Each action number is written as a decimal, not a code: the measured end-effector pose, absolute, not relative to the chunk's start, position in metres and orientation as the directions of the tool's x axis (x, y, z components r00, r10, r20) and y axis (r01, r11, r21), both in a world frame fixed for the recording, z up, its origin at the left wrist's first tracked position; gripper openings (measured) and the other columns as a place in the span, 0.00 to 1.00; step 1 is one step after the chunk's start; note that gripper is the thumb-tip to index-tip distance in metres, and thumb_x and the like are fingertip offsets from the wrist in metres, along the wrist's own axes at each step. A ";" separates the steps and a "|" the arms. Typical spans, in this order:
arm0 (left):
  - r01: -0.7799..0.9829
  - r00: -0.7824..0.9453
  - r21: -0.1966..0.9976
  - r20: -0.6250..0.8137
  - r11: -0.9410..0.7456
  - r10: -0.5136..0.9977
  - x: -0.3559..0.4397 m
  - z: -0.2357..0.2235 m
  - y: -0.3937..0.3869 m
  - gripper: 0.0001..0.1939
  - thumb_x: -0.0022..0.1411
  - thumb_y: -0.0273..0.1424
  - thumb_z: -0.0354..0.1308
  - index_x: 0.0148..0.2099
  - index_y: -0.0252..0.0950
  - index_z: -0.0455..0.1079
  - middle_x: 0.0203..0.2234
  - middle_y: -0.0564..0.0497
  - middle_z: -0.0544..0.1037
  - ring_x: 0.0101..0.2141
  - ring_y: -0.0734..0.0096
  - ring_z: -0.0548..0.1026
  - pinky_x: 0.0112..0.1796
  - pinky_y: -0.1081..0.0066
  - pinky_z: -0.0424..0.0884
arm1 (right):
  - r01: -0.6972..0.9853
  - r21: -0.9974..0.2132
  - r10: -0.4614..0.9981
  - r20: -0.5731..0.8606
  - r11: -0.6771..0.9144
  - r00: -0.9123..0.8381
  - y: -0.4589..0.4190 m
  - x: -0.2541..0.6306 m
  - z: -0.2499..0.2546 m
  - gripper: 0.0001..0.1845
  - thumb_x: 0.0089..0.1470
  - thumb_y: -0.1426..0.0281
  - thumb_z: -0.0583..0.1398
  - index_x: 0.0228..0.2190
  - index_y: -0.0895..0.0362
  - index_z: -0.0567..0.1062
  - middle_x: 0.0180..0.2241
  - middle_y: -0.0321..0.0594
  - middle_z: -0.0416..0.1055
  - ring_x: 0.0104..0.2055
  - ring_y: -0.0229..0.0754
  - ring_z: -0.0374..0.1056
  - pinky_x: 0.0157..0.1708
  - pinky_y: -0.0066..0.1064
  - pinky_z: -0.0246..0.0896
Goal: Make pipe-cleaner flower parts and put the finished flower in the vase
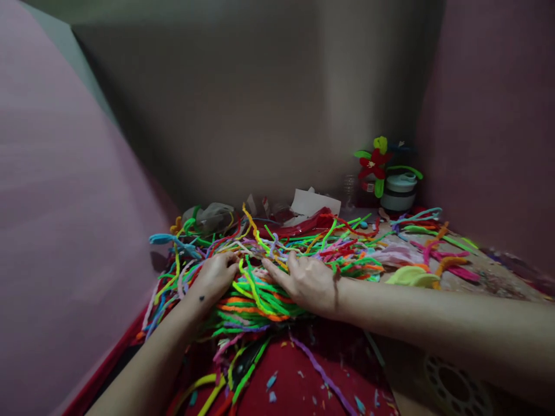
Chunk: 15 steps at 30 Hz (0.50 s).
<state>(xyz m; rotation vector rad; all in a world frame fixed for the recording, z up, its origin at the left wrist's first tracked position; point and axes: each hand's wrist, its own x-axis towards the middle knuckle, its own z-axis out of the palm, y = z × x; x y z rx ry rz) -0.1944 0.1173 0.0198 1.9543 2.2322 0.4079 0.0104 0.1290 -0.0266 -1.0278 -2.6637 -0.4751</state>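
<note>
A thick heap of fuzzy pipe cleaners [260, 297] in green, orange, yellow, pink and purple lies in front of me. My left hand [219, 274] rests at the heap's left side, its fingers curled inward and closed; what lies between the fingertips is hidden. Across the heap's right side is my right hand [310, 284], palm down, index finger stretched toward the left hand and touching the strands. Its other fingers are partly hidden. A yellow pipe cleaner [255, 228] sticks up between and beyond the hands. A dark band circles the right wrist.
Behind the heap are a white sheet [314, 203], red plastic wrapping [303, 226] and a grey plastic bag [214, 216]. A red pipe-cleaner flower [375, 164] stands by a lidded container [398, 192] at back right. Red cloth [299, 375] with scraps lies nearest me. Pink walls flank both sides.
</note>
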 end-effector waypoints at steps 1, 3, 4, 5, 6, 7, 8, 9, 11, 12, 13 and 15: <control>0.952 -0.143 0.281 0.069 0.119 0.987 -0.198 0.017 0.119 0.09 0.51 0.29 0.48 0.26 0.36 0.69 0.21 0.54 0.75 0.27 0.69 0.72 0.28 0.74 0.64 | 0.687 0.206 0.616 0.318 0.697 -0.720 0.129 0.010 -0.024 0.26 0.63 0.70 0.39 0.61 0.47 0.52 0.45 0.65 0.68 0.32 0.50 0.70 0.24 0.36 0.60; 0.955 -0.155 0.268 0.100 0.123 0.983 -0.201 0.013 0.123 0.10 0.50 0.29 0.48 0.28 0.35 0.71 0.23 0.53 0.76 0.28 0.67 0.73 0.29 0.73 0.65 | 0.697 0.184 0.638 0.293 0.693 -0.712 0.129 0.009 -0.022 0.26 0.63 0.71 0.39 0.60 0.48 0.57 0.43 0.63 0.69 0.33 0.50 0.70 0.25 0.36 0.59; 0.958 -0.160 0.260 0.128 0.122 0.979 -0.202 0.012 0.125 0.11 0.51 0.29 0.48 0.32 0.35 0.72 0.25 0.51 0.77 0.30 0.66 0.74 0.30 0.73 0.65 | 0.703 0.168 0.647 0.289 0.691 -0.705 0.128 0.009 -0.021 0.26 0.63 0.72 0.39 0.59 0.50 0.59 0.42 0.62 0.69 0.34 0.50 0.69 0.26 0.36 0.59; 0.961 -0.163 0.250 0.162 0.119 0.973 -0.202 0.012 0.126 0.14 0.52 0.29 0.47 0.37 0.34 0.72 0.29 0.50 0.78 0.32 0.65 0.74 0.31 0.72 0.66 | 0.707 0.153 0.653 0.288 0.691 -0.701 0.128 0.009 -0.020 0.25 0.62 0.72 0.40 0.58 0.51 0.61 0.41 0.61 0.69 0.35 0.50 0.69 0.27 0.35 0.59; 0.965 -0.159 0.238 0.195 0.111 0.968 -0.201 0.012 0.128 0.17 0.54 0.30 0.47 0.42 0.33 0.71 0.32 0.48 0.79 0.34 0.64 0.75 0.33 0.72 0.66 | 0.707 0.142 0.655 0.286 0.693 -0.699 0.128 0.009 -0.019 0.25 0.62 0.72 0.41 0.57 0.51 0.62 0.41 0.60 0.69 0.35 0.49 0.69 0.27 0.35 0.59; 0.970 -0.145 0.223 0.219 0.095 0.965 -0.200 0.013 0.130 0.19 0.55 0.30 0.46 0.47 0.33 0.69 0.35 0.47 0.78 0.36 0.64 0.75 0.34 0.71 0.67 | 0.706 0.135 0.657 0.280 0.695 -0.700 0.128 0.010 -0.018 0.24 0.62 0.72 0.41 0.56 0.51 0.63 0.41 0.60 0.69 0.36 0.50 0.68 0.28 0.35 0.59; 0.976 -0.120 0.204 0.232 0.072 0.965 -0.199 0.014 0.132 0.21 0.55 0.29 0.46 0.50 0.34 0.68 0.37 0.47 0.78 0.37 0.65 0.75 0.36 0.72 0.67 | 0.704 0.133 0.658 0.269 0.698 -0.703 0.128 0.010 -0.017 0.24 0.62 0.71 0.41 0.55 0.51 0.64 0.41 0.59 0.69 0.36 0.50 0.68 0.28 0.35 0.59; 0.982 -0.087 0.182 0.232 0.045 0.969 -0.198 0.015 0.134 0.22 0.55 0.27 0.46 0.52 0.35 0.67 0.38 0.47 0.78 0.37 0.66 0.75 0.37 0.72 0.66 | 0.697 0.133 0.656 0.252 0.704 -0.711 0.127 0.011 -0.016 0.24 0.62 0.71 0.41 0.55 0.50 0.64 0.41 0.59 0.68 0.37 0.50 0.68 0.28 0.35 0.59; 0.991 -0.024 0.132 0.208 -0.004 0.978 -0.197 0.016 0.138 0.23 0.52 0.24 0.48 0.50 0.38 0.69 0.37 0.50 0.79 0.37 0.68 0.75 0.37 0.74 0.66 | 0.671 0.137 0.638 0.221 0.729 -0.738 0.128 0.014 -0.012 0.24 0.63 0.70 0.40 0.54 0.50 0.65 0.40 0.58 0.68 0.37 0.52 0.68 0.28 0.36 0.59; 0.994 -0.002 0.104 0.196 -0.018 0.981 -0.197 0.017 0.139 0.22 0.51 0.23 0.49 0.48 0.39 0.71 0.37 0.50 0.79 0.37 0.68 0.75 0.37 0.74 0.66 | 0.655 0.136 0.625 0.209 0.743 -0.752 0.128 0.015 -0.011 0.24 0.63 0.70 0.40 0.54 0.50 0.65 0.40 0.57 0.68 0.37 0.52 0.68 0.28 0.36 0.60; 0.997 0.010 0.076 0.189 -0.025 0.982 -0.196 0.017 0.141 0.20 0.50 0.23 0.50 0.45 0.40 0.73 0.36 0.50 0.79 0.37 0.67 0.75 0.36 0.74 0.66 | 0.643 0.131 0.615 0.198 0.755 -0.763 0.129 0.016 -0.010 0.24 0.63 0.70 0.40 0.54 0.49 0.64 0.39 0.56 0.68 0.38 0.52 0.68 0.28 0.36 0.60; 1.000 0.018 0.016 0.195 -0.021 0.981 -0.196 0.017 0.141 0.16 0.51 0.24 0.51 0.41 0.39 0.74 0.35 0.49 0.79 0.37 0.66 0.75 0.36 0.74 0.66 | 0.633 0.115 0.609 0.187 0.765 -0.770 0.131 0.016 -0.008 0.23 0.62 0.70 0.42 0.54 0.48 0.64 0.39 0.55 0.68 0.39 0.52 0.68 0.29 0.37 0.61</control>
